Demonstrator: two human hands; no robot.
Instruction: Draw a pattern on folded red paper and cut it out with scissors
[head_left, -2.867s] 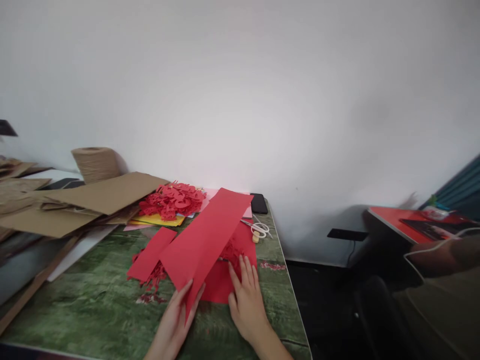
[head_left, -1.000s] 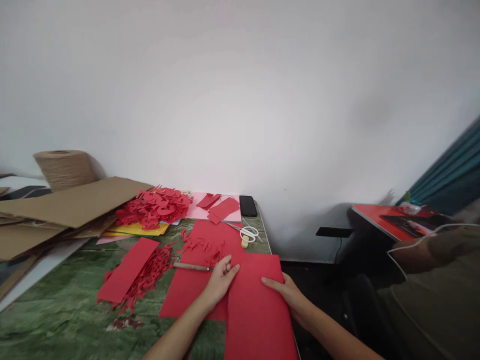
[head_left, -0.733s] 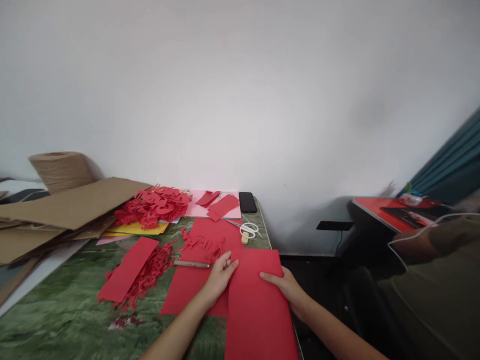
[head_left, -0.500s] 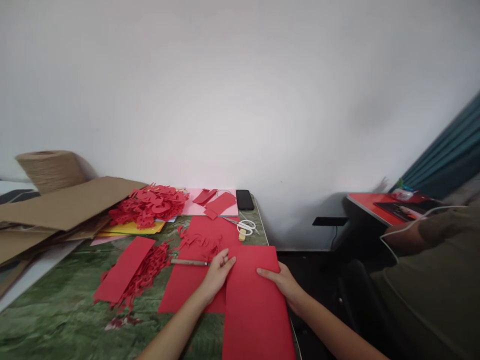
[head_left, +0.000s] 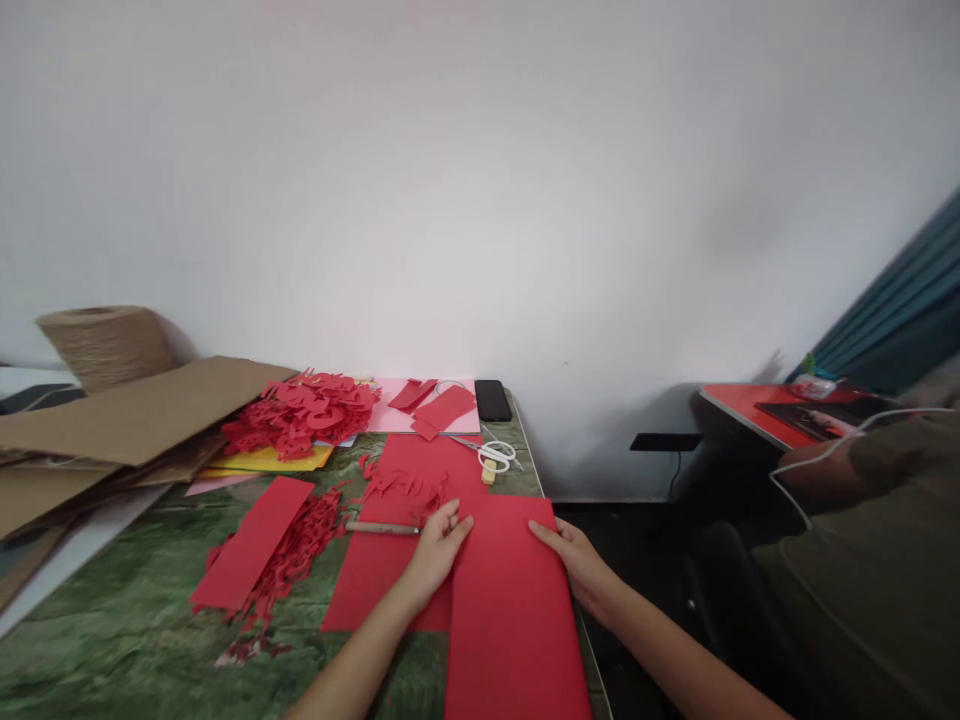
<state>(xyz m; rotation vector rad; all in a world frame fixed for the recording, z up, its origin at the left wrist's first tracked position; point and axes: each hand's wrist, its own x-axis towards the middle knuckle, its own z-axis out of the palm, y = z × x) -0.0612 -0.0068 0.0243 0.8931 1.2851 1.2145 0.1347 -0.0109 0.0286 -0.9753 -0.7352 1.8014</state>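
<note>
A folded sheet of red paper lies between my hands at the table's right edge. My left hand grips its upper left edge, thumb on top and fingers at the side. On the upper right edge my right hand holds it too, thumb on the face and the other fingers partly hidden. Beneath and to the left is a flat red sheet, with small red cut-outs and a pen-like tool on it. White-handled scissors and a small yellow piece lie beyond the folded paper.
Left stand a red strip over paper scraps, a heap of red cut-outs, cardboard sheets and a twine spool. A black phone lies at the back corner. On the right, a person's arm is near a red table.
My right hand has shifted slightly, its thumb now nearer the paper's right edge. The left hand keeps its hold. The whole view has moved a little.
</note>
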